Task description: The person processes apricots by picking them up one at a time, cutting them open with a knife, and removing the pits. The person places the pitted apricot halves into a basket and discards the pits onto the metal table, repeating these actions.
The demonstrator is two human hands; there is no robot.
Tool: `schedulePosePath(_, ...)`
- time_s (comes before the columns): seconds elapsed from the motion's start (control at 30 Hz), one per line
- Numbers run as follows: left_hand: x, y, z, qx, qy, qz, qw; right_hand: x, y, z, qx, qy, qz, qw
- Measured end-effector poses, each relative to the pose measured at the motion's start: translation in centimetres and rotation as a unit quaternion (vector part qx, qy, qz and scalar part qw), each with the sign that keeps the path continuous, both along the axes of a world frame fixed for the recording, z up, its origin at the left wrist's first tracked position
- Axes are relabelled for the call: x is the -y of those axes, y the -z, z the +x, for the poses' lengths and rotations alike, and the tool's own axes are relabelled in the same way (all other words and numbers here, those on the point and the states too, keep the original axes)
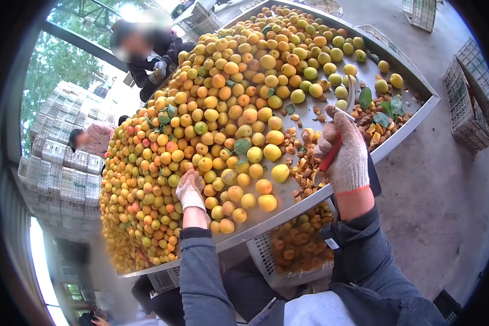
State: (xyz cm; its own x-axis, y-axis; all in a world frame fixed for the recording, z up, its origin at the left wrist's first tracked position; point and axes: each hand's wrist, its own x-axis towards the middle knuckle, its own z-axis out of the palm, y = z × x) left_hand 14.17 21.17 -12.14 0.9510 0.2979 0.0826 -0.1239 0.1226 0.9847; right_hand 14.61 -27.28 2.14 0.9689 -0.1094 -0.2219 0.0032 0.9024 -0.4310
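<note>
My right hand [349, 149], in a stained knit glove, is closed around the red handle of a knife [331, 155]. The curved blade points up and away from me, over the fruit scraps. My left hand [190, 190], gloved too, reaches to the near side of a big heap of apricots [231, 114]. Its fingers are curled in against the fruit, and whether they hold one is hidden. Loose apricots [267, 202] lie just right of that hand. Brown pits and torn flesh [308, 168] lie on the metal table [288, 214] between my hands.
A crate of split fruit [266, 255] stands under the table's near edge. Green leaves [386, 108] lie among scraps at the right corner. One person [146, 60] sits across the heap, another [92, 140] farther left by stacked crates [60, 146]. More crates [467, 108] stand at right.
</note>
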Motion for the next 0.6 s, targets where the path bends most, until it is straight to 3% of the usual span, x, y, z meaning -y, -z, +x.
schedulePosePath(0.07,10.6,-8.8,-1.1,-0.185,-0.179,0.227,0.939,-0.4,0.2,0.1,0.008,-0.009,-0.034,0.999)
schedulePosePath(0.1,10.1,-8.0,-1.0,-0.153,-0.132,0.387,0.9,-0.5,-0.2,0.0,-0.004,-0.007,-0.041,0.999)
schedulePosePath(0.13,11.0,-8.3,-1.0,-0.194,-0.057,0.424,0.883,-0.5,-0.2,0.0,-0.005,-0.004,-0.043,0.999)
schedulePosePath(0.17,12.2,-8.9,-0.9,-0.225,0.012,0.591,0.775,-0.5,-0.2,0.1,-0.008,-0.01,-0.042,0.999)
schedulePosePath(0.2,13.4,-9.3,-0.8,-0.243,0.081,0.731,0.632,-0.5,-0.2,0.1,-0.012,-0.015,-0.041,0.999)
schedulePosePath(0.23,15.3,-10.2,-0.2,-0.344,0.101,0.739,0.57,-0.5,-0.2,0.1,-0.014,-0.011,-0.044,0.999)
schedulePosePath(0.27,15.4,-9.8,0.2,-0.342,0.106,0.739,0.571,-0.6,-0.1,0.0,-0.01,-0.012,-0.045,0.999)
schedulePosePath(0.33,15.5,-8.8,0.9,-0.342,0.111,0.814,0.456,-0.6,-0.2,-0.2,-0.005,-0.013,-0.049,0.999)
schedulePosePath(0.4,15.3,-8.1,1.3,-0.322,0.093,0.829,0.447,-0.5,-0.4,-0.3,-0.016,-0.023,-0.065,0.998)
schedulePosePath(0.47,15.6,-9.0,1.6,-0.35,0.11,0.796,0.482,-0.4,-0.3,-0.4,-0.012,-0.022,-0.066,0.998)
schedulePosePath(0.53,14.4,-8.5,1.6,-0.325,0.108,0.807,0.481,-0.2,-0.4,-0.4,-0.014,-0.03,-0.074,0.997)
schedulePosePath(0.6,11.4,-6.6,1.8,-0.316,0.002,0.594,0.739,0.0,-0.3,-0.4,-0.011,-0.026,-0.066,0.997)
